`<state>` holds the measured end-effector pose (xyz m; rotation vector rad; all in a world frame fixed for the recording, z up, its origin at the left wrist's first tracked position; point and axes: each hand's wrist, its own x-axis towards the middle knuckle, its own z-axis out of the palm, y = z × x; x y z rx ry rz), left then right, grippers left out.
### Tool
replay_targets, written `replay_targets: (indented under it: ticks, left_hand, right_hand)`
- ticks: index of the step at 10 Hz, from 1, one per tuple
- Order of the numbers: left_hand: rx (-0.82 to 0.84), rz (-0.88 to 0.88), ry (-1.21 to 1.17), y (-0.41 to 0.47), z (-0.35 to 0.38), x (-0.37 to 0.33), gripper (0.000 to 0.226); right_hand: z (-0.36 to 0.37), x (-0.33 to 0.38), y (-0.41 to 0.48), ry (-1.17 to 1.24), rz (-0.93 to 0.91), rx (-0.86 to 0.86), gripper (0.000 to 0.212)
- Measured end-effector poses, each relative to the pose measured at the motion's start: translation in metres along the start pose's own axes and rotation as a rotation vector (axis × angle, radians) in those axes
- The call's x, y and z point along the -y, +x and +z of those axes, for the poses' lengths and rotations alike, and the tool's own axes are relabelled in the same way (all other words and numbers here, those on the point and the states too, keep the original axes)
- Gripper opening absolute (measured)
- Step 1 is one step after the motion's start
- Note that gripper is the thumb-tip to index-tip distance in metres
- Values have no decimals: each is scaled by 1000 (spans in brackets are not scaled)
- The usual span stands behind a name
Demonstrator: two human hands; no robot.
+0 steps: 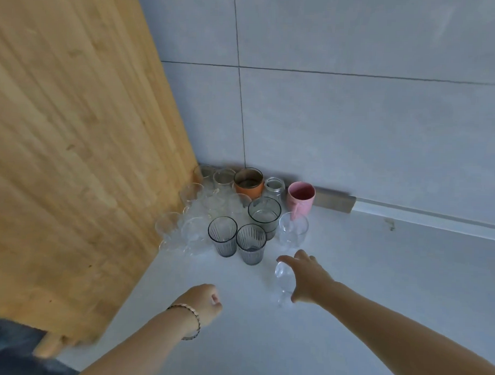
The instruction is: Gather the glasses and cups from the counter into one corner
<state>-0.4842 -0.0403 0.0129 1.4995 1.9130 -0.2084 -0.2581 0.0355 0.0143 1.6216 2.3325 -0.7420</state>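
Several glasses and cups stand clustered in the counter corner: an orange cup (248, 182), a pink mug (299, 199), a small jar (274, 187), a wide smoky glass (264, 217), two ribbed grey tumblers (223, 239) (250, 247), a clear stemmed glass (293, 229) and several clear glasses (183, 230) by the wooden panel. My right hand (307, 277) grips a clear glass (283, 278) just in front of the cluster, close to the counter. My left hand (206, 302), fingers curled with nothing in them, hovers lower left and wears a bracelet.
A tall wooden panel (74, 142) walls the left side. A grey tiled wall (355, 121) closes the back, with a metal strip (334, 201) at its foot. The pale counter (378, 276) stretches right and toward me.
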Motion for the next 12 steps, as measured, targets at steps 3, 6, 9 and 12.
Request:
replay_targets:
  ticks: [3, 6, 9, 12]
  left_hand:
    - [115, 206, 89, 50, -34, 38, 7]
    - [189, 298, 140, 67, -43, 45, 29]
    - [169, 302, 174, 48, -50, 22, 23]
    - [103, 318, 205, 18, -57, -25, 21]
  right_hand:
    - [9, 35, 33, 164, 270, -159, 95]
    - [38, 67, 40, 509, 704, -343, 96]
    - [24, 59, 28, 486, 585, -248, 96]
    - [2, 57, 0, 513, 546, -120, 68]
